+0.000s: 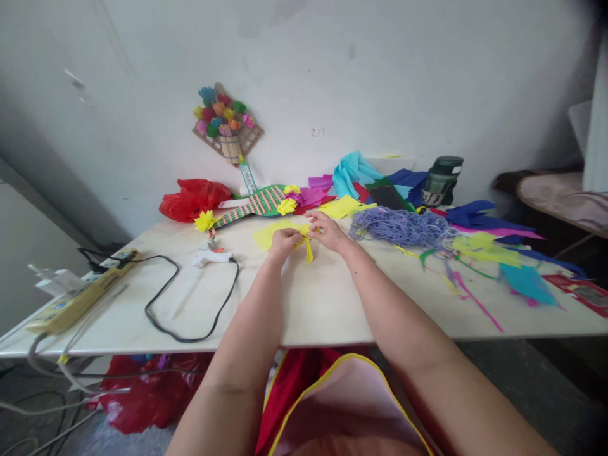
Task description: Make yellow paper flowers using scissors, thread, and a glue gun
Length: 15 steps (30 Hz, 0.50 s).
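Note:
My left hand [284, 242] and my right hand [327, 231] meet over the middle of the white table [323, 304]. Both are closed in a pinch on a small piece of yellow paper [307, 246], whose strips hang down between them. Under the hands lies a flat yellow paper sheet [266, 235]. A white glue gun [209, 256] rests just left of my left hand, its black cord looping toward the table's front.
A power strip [76, 297] sits at the left edge. Behind the hands lie a striped paper fan with yellow flowers [259, 204], a red plastic bag [192, 197], coloured paper scraps [484, 247], purple yarn [399, 227] and a dark green jar [441, 180]. A paper flower craft [225, 123] hangs on the wall.

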Each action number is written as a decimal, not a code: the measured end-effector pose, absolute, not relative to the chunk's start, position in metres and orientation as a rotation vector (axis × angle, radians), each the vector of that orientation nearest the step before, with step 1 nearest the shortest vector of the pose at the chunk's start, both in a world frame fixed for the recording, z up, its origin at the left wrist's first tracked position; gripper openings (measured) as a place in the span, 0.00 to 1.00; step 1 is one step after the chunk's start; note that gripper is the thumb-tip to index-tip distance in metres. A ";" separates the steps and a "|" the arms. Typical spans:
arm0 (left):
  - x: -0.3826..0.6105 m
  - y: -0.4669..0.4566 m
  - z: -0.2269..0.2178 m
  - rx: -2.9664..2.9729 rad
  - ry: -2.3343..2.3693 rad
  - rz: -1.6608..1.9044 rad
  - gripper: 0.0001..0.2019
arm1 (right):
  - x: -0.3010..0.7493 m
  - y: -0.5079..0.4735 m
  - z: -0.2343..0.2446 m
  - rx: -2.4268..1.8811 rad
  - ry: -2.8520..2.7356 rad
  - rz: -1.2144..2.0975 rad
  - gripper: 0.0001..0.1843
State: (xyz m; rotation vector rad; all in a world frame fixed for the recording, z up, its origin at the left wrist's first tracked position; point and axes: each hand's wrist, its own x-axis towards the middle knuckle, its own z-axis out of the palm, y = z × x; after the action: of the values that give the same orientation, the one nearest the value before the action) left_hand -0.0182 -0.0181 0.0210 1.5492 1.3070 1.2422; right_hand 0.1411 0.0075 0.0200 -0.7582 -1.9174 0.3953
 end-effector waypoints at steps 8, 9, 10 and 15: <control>-0.020 -0.015 0.020 1.731 1.352 1.195 0.15 | 0.140 0.010 0.016 -0.831 -1.899 0.397 0.06; -0.020 -0.015 0.020 1.746 1.378 1.187 0.15 | 0.140 0.010 0.015 -0.854 -1.894 0.397 0.05; -0.020 -0.014 0.019 1.761 1.405 1.177 0.15 | 0.139 0.010 0.014 -0.874 -1.894 0.397 0.05; -0.019 -0.013 0.018 1.750 1.447 1.162 0.14 | 0.138 0.010 0.013 -0.885 -1.895 0.377 0.07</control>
State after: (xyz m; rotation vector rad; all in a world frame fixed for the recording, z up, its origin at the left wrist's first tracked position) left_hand -0.0190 -0.0130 0.0177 1.7505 1.4471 1.1623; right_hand 0.1384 0.0100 0.0134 -0.8854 -1.8954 0.3768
